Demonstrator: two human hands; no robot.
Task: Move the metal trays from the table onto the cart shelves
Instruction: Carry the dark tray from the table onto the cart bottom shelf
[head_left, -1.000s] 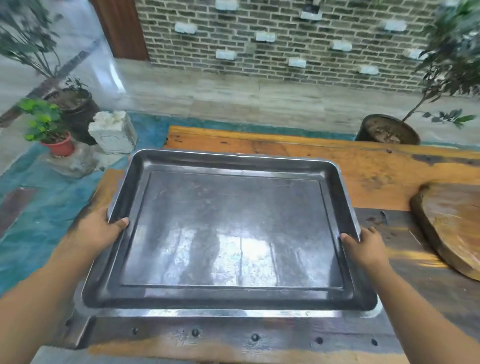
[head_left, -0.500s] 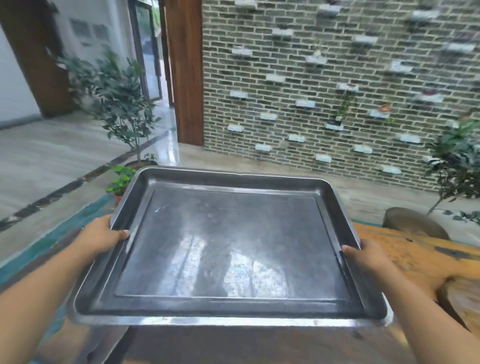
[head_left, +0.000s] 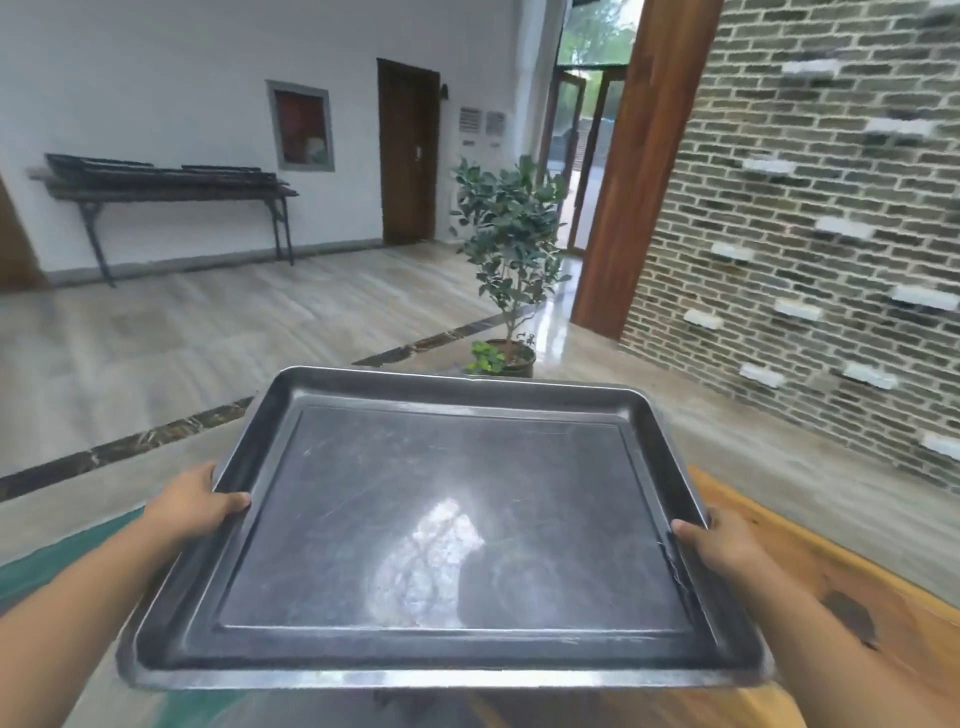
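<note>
Tiled floor (head_left: 208, 338) lies ahead as we carry the tray (head_left: 441, 519) over the table (head_left: 857, 597), left hand (head_left: 192, 501) and right hand (head_left: 727, 545) pinching its side rims; next we must find the unseen cart.

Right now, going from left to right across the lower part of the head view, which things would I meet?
left hand → metal tray, gripped at both side rims → right hand → wooden table
</note>
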